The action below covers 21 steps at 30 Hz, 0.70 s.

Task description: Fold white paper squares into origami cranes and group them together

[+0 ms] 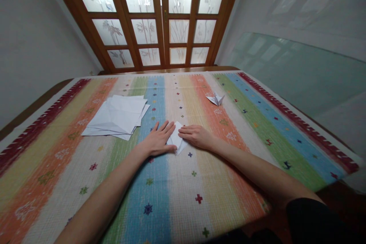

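Note:
A small white piece of folded paper [177, 140], roughly diamond-shaped, lies flat on the tablecloth between my two hands. My left hand [160, 139] rests on its left side, fingers spread and thumb stretched across the lower part. From the other side, my right hand [196, 136] touches the right edge of the paper, its fingers straight and laid close together. Both palms face down, and neither hand grips the sheet. Parts of the paper's sides are hidden beneath the fingers.
A loose stack of white paper sheets [117, 116] lies to the left. Farther back on the right stands a folded paper figure [216, 99] with pointed tips. The striped tablecloth [197, 183] covers the table. Wooden doors with frosted panes [143, 30] rise behind it, between pale walls.

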{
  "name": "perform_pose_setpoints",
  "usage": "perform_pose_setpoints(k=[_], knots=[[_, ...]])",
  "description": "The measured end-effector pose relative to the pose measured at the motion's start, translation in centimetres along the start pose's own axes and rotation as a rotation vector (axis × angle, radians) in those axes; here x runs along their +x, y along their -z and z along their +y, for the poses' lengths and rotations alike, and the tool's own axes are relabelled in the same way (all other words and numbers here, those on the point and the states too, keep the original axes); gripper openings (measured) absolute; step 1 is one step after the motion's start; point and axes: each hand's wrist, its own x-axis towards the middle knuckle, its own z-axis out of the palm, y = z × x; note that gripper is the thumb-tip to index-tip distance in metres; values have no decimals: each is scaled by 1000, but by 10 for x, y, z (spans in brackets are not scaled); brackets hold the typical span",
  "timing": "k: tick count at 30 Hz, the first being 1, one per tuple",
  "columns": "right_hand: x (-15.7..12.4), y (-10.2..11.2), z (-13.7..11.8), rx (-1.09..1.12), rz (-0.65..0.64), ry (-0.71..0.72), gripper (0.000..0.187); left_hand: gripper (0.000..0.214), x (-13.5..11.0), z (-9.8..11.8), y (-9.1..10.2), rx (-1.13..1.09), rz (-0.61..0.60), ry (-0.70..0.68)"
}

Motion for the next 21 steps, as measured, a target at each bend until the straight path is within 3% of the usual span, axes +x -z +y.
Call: perform_pose_setpoints(k=[3,9,16,21], knots=[[2,4,-7,2,-27,-2,25,85,0,2,-2,3,18,25],[2,13,-32,32,-131,-31,28,113,1,13,4,39,-56,89],[-14,18,-63,162,-153,-69,37,111,1,15,6,65,-80,106],[-16,27,-63,436,-123,-198,31,97,0,13,6,33,-59,93]])
